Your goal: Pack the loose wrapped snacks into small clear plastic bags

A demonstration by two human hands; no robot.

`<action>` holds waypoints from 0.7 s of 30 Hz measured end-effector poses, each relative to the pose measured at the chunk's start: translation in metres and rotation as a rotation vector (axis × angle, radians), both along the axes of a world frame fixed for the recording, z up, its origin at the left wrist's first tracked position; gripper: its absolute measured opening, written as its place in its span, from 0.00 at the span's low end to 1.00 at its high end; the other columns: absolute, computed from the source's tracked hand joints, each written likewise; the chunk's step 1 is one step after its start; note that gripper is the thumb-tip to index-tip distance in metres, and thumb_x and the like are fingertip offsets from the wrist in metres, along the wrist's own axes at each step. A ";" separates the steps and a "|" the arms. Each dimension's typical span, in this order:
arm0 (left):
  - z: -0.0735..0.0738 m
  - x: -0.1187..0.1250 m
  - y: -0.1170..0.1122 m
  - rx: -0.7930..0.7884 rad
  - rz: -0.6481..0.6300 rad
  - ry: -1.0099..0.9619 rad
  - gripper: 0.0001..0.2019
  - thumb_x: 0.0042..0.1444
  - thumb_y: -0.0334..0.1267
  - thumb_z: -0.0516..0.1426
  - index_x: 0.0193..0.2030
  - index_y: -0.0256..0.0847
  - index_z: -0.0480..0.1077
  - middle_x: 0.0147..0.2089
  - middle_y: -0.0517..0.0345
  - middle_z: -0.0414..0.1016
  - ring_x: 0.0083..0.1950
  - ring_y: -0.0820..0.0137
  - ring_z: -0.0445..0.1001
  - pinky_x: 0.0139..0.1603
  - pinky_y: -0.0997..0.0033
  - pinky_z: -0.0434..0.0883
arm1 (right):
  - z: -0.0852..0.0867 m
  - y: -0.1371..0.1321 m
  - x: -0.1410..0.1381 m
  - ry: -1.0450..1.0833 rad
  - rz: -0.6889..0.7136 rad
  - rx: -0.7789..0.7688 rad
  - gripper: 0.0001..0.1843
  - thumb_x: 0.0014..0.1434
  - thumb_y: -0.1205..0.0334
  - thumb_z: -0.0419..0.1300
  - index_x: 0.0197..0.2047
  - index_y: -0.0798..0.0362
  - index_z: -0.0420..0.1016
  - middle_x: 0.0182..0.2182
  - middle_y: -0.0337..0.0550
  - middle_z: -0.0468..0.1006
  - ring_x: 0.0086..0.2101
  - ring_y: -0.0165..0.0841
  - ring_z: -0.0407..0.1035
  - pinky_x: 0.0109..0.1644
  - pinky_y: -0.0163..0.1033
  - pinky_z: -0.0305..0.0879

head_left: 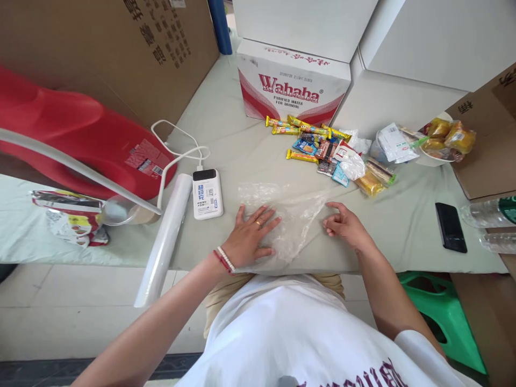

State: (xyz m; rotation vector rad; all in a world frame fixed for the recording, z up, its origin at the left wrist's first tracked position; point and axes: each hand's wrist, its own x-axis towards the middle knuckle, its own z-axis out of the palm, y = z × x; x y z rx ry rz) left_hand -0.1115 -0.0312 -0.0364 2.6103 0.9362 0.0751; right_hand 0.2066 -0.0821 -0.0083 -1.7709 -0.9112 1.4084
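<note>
Clear plastic sheet, one (297,223): crumpled, lay on the grey-green cloth (250,156) near the table's front edge, between the two hands. Left hand, one (255,234): palm down on the sheet's left part, fingers spread wide; ring, beaded bracelet and red band worn. Right hand, one (344,228): at the sheet's right edge — index finger extended, the other fingers curled; whether it touched or pinched the plastic could not be told. White power bank, one (208,203): left of the sheet, cable plugged into its far end. Roll of clear film, one (164,244): just beside the power bank, its near end overhanging the table edge. Wrapped snacks, assorted (308,148): heaped beyond the sheet, before a Wahaha carton (292,80). Black phone, one (450,227): lay flat, well to the right — near plastic bottles (487,214).
</note>
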 end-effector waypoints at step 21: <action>0.002 -0.010 -0.001 -0.120 -0.014 0.122 0.58 0.45 0.66 0.67 0.79 0.52 0.48 0.82 0.38 0.40 0.81 0.37 0.41 0.69 0.17 0.26 | 0.022 -0.017 0.006 -0.671 0.827 0.605 0.16 0.70 0.64 0.51 0.44 0.46 0.82 0.41 0.49 0.81 0.42 0.40 0.71 0.47 0.47 0.71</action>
